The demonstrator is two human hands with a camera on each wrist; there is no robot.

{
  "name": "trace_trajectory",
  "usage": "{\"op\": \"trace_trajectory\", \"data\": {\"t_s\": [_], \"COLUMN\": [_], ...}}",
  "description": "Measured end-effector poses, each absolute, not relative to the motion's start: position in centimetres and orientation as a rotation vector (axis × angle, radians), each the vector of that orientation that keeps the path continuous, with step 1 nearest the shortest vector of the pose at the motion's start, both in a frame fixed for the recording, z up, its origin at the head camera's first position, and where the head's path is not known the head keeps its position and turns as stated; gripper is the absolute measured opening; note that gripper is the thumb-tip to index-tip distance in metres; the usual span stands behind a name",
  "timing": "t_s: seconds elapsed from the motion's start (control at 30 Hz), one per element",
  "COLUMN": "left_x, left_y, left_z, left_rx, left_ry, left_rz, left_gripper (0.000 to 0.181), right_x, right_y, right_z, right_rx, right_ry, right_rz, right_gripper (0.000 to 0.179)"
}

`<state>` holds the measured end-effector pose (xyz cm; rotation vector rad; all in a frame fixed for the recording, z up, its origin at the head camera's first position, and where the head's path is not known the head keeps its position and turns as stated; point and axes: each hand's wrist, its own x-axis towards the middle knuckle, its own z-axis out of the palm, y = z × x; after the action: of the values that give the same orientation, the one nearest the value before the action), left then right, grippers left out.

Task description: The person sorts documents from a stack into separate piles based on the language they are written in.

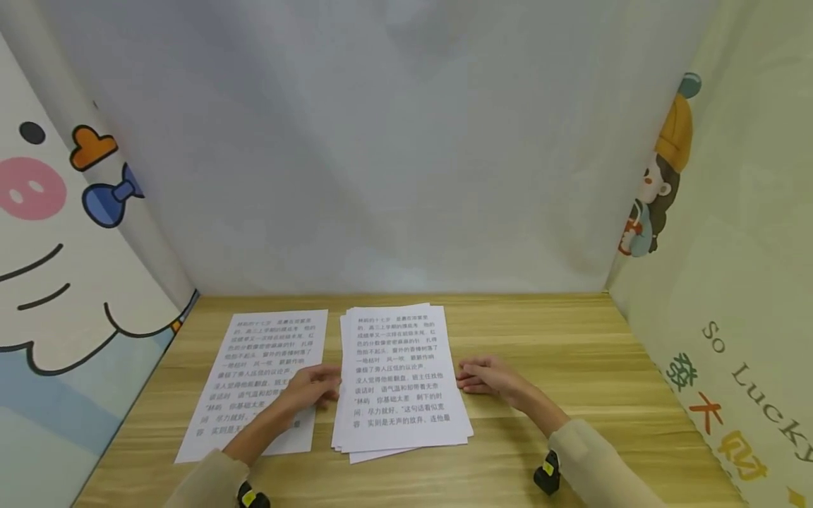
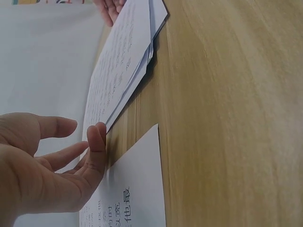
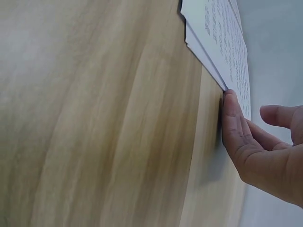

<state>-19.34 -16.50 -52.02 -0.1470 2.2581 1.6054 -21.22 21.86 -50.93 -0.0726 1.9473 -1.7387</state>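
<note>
A loose stack of white printed sheets [image 1: 396, 374] lies on the wooden table, its lower edges fanned unevenly. My left hand [image 1: 310, 388] reaches over a single printed sheet [image 1: 267, 346], fingertips right at the stack's left edge. In the left wrist view that hand [image 2: 57, 165] has its thumb apart from its loosely bent fingers, nothing gripped. On the other side, my right hand [image 1: 492, 377] has its fingertips at the stack's right edge. The right wrist view shows this hand [image 3: 265, 153] with fingers extended against the sheet edges [image 3: 206, 52] and the thumb raised.
The wooden table [image 1: 571, 346] ends at a pale grey backdrop [image 1: 394, 155]. Cartoon-printed panels stand at the left [image 1: 57, 282] and right [image 1: 718, 247]. Small black devices [image 1: 547, 474] are strapped at both wrists, beside beige sleeves [image 1: 591, 458].
</note>
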Motion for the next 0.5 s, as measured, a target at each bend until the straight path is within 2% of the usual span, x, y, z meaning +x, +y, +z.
{"op": "trace_trajectory", "data": {"t_s": [0.5], "left_x": [-19.55], "left_y": [-15.63], "left_z": [-51.92], "left_rx": [-0.140], "left_ry": [2.276], "left_rz": [1.548], "left_gripper": [0.046], "right_x": [-21.28], "right_y": [21.03], "right_z": [-50.99], "right_rx": [-0.049], "right_ry": [2.023], "right_rz": [-1.688], "right_gripper": [0.046]}}
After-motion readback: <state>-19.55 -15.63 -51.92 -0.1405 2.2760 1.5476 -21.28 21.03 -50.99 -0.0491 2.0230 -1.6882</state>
